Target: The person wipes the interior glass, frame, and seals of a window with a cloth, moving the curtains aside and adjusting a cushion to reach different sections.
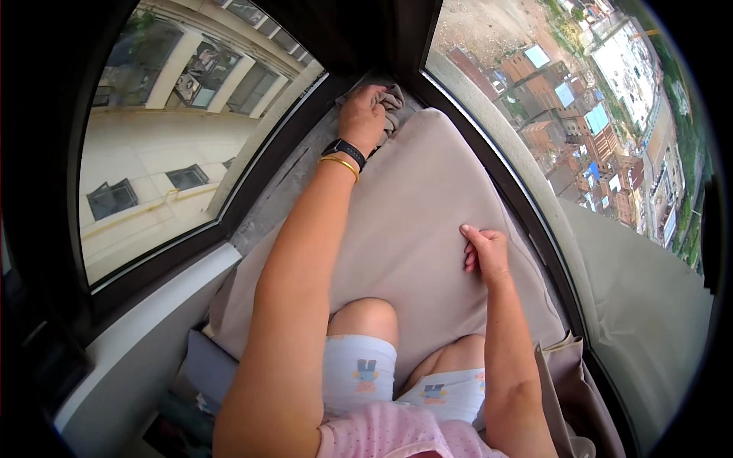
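My left hand [362, 113] grips a crumpled grey-brown cloth [391, 98] in the far corner, where the two window frames meet. The cloth lies against the grey sill [300, 154], and my fingers partly hide it. Below that, a large beige padded cushion [412, 200] fills the window seat, its rounded tip pointing into the corner. Over the cushion's right half is my right hand [488, 249], fingers loosely curled and nothing visible in them. Whether it touches the fabric is hard to tell. Both my knees rest on the cushion's near part.
Dark window frames [275, 172] rise on the left and right; buildings show far below through the right pane [572, 114]. A white ledge [154, 320] runs along the left. Brown folded fabric [564, 378] hangs at the right, and a blue-grey padded item [209, 363] sits at the lower left.
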Tool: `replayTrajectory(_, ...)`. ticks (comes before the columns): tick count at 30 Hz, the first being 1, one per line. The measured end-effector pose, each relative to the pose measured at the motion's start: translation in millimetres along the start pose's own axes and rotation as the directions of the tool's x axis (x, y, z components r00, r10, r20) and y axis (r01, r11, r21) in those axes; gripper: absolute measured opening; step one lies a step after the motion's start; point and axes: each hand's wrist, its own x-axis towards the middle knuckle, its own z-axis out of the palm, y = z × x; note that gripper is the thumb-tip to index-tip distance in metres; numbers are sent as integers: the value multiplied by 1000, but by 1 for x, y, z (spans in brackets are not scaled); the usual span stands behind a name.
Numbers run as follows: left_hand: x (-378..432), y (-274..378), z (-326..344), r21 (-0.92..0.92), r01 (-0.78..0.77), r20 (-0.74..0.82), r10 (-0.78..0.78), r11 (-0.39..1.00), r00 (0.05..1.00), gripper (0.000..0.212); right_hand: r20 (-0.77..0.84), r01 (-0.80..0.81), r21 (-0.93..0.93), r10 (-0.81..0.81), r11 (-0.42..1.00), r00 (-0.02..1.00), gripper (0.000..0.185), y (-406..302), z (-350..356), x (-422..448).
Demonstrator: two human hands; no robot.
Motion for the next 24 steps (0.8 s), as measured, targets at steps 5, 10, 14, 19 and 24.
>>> replayTrajectory(5,1,111,-57,-527,-183,-523,-146,830,840,37,-26,-15,8,15,1000,1000,46,2,-5,1)
replayTrajectory(10,90,222,-101,18,-693,-732,481,721,482,53,-11,-6,10,6,1000,1000,45,3,-7,1)
replayTrajectory(14,145,191,-72,598,-511,-641,751,618,158,55,-16,-6,-3,6,1000,1000,45,2,0,-2)
replayTrajectory(19,84,119,15,299,-540,-568,602,787,562,65,-20,-20,14,20,1000,1000,45,11,-14,5)
replayTrajectory(24,30,-7,54,371,-422,-334,543,827,771,63,2,-36,-1,36,999,999,45,3,-6,2)
